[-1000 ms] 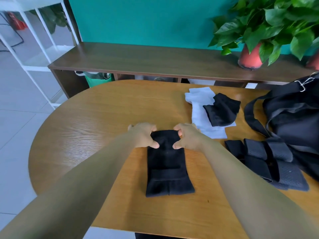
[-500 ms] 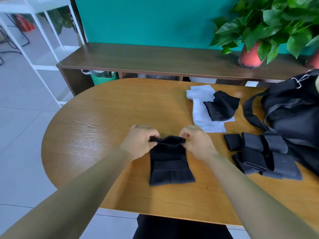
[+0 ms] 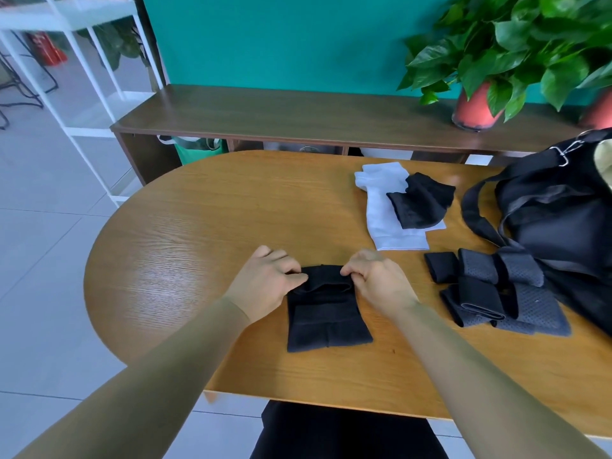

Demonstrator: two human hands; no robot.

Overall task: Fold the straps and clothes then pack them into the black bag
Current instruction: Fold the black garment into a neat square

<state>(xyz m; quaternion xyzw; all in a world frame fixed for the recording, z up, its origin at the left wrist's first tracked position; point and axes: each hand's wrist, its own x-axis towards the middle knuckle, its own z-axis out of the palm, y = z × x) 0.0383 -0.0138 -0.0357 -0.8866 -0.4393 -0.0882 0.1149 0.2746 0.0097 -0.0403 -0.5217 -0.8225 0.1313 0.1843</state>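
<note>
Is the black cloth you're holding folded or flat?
Folded: the black cloth lies in layers; left hand and right hand pinch its far fold.

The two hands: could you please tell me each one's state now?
Left hand: pinching far edge of the black strap.
Right hand: pinching the same edge.

Head-worn view, forward and down over the table (image 3: pixel 198 226).

- The left hand (image 3: pixel 265 286) and the right hand (image 3: pixel 381 283) are bare.
- The left forearm (image 3: pixel 149 376) and the right forearm (image 3: pixel 480 376) are bare along the whole length that shows, and look broad and stretched near the lower corners of the wide-angle view.
- Black clothing (image 3: pixel 347 432) covers the lower body at the bottom edge. It is plain, and too dark to tell its cut.
</note>
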